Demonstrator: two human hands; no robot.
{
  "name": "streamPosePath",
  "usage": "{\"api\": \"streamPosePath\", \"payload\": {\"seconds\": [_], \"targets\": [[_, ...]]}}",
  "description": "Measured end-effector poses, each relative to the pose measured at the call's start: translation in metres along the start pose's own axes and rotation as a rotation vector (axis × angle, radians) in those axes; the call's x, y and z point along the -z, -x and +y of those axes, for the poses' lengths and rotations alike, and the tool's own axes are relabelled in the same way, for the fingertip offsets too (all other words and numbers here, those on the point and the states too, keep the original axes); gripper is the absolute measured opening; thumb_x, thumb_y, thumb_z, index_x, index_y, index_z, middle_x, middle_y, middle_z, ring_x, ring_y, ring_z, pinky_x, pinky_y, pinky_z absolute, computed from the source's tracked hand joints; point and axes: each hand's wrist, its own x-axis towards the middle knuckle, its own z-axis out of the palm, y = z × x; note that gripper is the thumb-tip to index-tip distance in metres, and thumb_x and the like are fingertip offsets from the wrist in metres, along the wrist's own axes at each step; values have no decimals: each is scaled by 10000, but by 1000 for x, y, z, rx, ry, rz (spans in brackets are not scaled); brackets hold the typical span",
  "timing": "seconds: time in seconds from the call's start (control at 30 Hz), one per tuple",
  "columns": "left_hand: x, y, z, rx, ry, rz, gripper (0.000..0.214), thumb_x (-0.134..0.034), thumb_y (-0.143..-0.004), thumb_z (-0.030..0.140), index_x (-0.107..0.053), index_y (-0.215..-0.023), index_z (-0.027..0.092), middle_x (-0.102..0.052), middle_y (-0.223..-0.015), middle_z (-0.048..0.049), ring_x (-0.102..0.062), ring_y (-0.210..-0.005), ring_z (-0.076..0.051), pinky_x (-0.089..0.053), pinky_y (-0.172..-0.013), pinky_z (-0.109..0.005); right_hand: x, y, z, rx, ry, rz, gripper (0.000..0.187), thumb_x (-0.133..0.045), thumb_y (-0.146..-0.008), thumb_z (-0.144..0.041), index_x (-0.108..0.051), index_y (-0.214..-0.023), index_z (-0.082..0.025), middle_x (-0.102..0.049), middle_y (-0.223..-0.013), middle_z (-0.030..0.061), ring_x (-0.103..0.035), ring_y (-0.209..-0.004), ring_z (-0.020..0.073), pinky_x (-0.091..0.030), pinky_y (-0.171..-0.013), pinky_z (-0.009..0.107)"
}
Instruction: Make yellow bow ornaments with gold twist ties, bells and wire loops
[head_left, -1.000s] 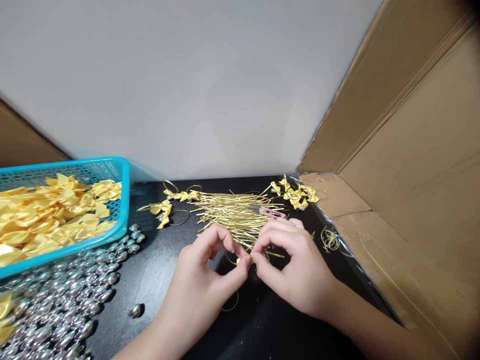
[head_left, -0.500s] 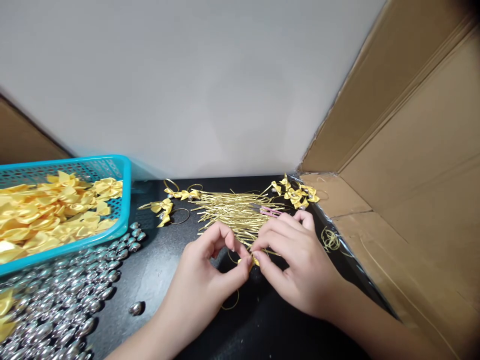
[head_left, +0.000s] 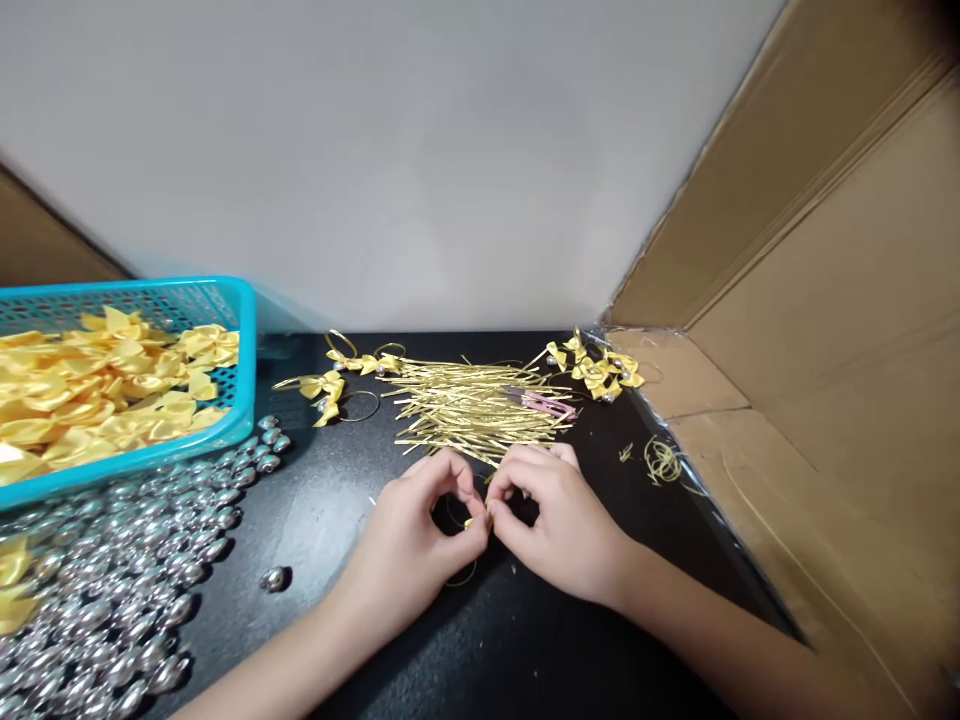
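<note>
Left hand (head_left: 424,520) and right hand (head_left: 559,525) nearly meeting over black table (head_left: 450,665), each grip pinched narrow on yellow bow (head_left: 469,523), mostly hidden between fingertips. Gold wires (head_left: 465,405) just beyond; silver beads (head_left: 142,560) at left.

A small yellow piece (head_left: 469,522) sits just below the frame's centre, pinched at the fingertips (head_left: 478,537) and mostly hidden; only a bright sliver shows, too little to tell its full shape. A thin gold cord (head_left: 463,580) shows as a rounded arc slightly lower in the frame.
</note>
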Motion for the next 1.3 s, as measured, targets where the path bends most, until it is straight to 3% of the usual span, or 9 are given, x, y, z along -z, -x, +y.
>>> {"api": "streamPosePath", "payload": {"seconds": [0.17,0.53,0.9,1.3], "targets": [[-3,5,-14,27,8,-22,143,-564,-771,184,-434,-743,236,-630,-702,20,-593,-670,-169,-460,-649,-300,-13,2,10,-13,-94,-24,139,-591,-779,-81,-567,-685,-180,-617,-740,-26,-585,-756,139,-299,-758,327],[-3,6,-21,14,18,-36,126,-594,-806,184,-483,-777,234,-643,-724,24,-623,-694,-165,-464,-655,-291,-11,8,18,31,-165,-3,117,-573,-783,-71,-610,-744,-175,-642,-764,-20,-598,-767,130,-302,-752,325],[-4,7,-21,31,-16,-49,117,-615,-784,168,-522,-776,240,-677,-732,28,-644,-715,-176,-478,-658,-297,-11,8,15,52,-22,-10,123,-610,-778,-134,-595,-670,-193,-630,-715,-40,-558,-737,134,-259,-738,332],[-4,9,-19,31,-28,-46,105,-609,-778,163,-536,-749,234,-658,-724,28,-636,-706,-176,-473,-651,-301,0,8,11,24,23,-71,49,-613,-726,-151,-618,-744,-195,-641,-778,-24,-539,-758,154,-237,-723,346]]}}
